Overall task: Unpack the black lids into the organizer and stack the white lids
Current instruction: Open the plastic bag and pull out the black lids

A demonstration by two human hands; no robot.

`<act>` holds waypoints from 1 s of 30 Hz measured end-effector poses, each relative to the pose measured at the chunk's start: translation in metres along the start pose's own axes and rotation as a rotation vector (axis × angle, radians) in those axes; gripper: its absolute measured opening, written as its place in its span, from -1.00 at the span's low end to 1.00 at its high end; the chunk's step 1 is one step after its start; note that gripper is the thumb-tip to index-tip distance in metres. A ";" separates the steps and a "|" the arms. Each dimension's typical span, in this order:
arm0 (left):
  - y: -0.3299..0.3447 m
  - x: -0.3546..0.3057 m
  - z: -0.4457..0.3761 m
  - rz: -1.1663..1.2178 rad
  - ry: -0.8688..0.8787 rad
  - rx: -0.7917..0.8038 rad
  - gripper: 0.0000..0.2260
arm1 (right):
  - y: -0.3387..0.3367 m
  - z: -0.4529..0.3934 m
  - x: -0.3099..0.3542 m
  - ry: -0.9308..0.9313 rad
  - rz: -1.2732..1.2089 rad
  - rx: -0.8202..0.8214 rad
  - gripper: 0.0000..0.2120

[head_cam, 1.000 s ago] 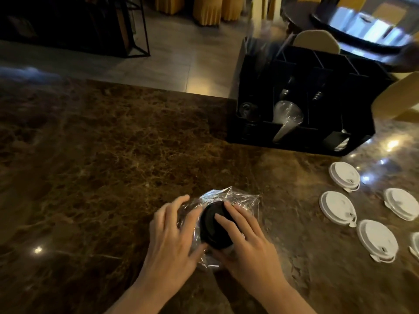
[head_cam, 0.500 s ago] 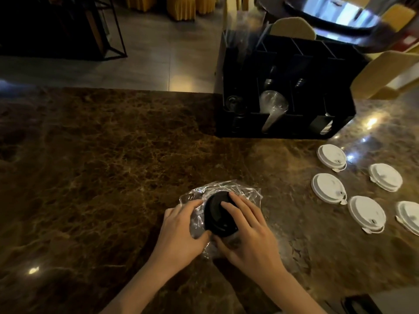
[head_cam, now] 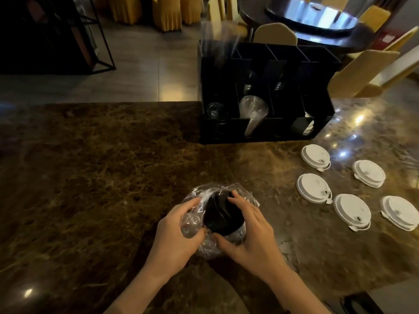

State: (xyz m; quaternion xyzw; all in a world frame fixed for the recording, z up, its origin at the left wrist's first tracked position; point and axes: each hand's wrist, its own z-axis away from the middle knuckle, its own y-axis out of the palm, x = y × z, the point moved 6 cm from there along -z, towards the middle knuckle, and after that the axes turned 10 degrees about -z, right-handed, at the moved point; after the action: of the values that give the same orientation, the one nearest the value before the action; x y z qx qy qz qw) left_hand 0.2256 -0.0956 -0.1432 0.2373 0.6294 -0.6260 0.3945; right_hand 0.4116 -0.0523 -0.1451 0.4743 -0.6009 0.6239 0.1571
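Left hand: we see our left hand [head_cam: 175, 232] low in the middle of the frame, fingers curled around the crinkled clear plastic bag [head_cam: 195, 223], gripping its left side.
Right hand: our right hand [head_cam: 251, 232] holds the black lids [head_cam: 223, 215], fingertips on the far edge and thumb under the near edge.
Black lids: a dark stack poking out of the bag's open mouth, between both hands, on the brown marble counter [head_cam: 90, 177].
White lids: five white lids [head_cam: 314, 188] lie flat and apart at the right of the frame, unstacked.
Organizer: the black organizer [head_cam: 267, 96] stands at upper centre-right, with clear cups [head_cam: 254, 112] leaning in one front slot.
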 end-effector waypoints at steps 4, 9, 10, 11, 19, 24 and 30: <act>0.004 -0.009 0.000 -0.018 0.053 -0.021 -0.38 | -0.008 -0.003 -0.001 0.072 -0.037 0.001 -0.19; 0.006 -0.017 0.001 -0.016 0.109 -0.018 -0.38 | -0.013 -0.004 -0.001 0.110 0.038 -0.011 -0.14; 0.006 -0.019 0.001 -0.011 0.121 -0.009 -0.38 | -0.015 -0.004 -0.001 0.121 0.048 -0.016 -0.13; 0.007 -0.022 0.001 -0.013 0.135 -0.004 -0.37 | -0.016 -0.004 -0.001 0.133 0.054 -0.020 -0.13; 0.007 -0.038 0.005 -0.189 0.146 -0.083 -0.37 | -0.023 -0.006 0.013 0.065 0.103 -0.075 -0.27; -0.005 -0.040 0.013 -0.309 0.092 -0.146 -0.38 | -0.029 -0.012 0.017 -0.015 -0.033 -0.064 -0.31; -0.034 -0.032 0.025 -0.394 -0.018 -0.216 -0.33 | -0.025 -0.022 0.030 -0.121 -0.297 -0.004 -0.37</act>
State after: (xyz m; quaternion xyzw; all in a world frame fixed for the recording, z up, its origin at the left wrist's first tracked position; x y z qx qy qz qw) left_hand 0.2216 -0.1173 -0.0953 0.0604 0.7235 -0.6219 0.2935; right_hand 0.4074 -0.0382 -0.1031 0.5942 -0.5338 0.5630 0.2123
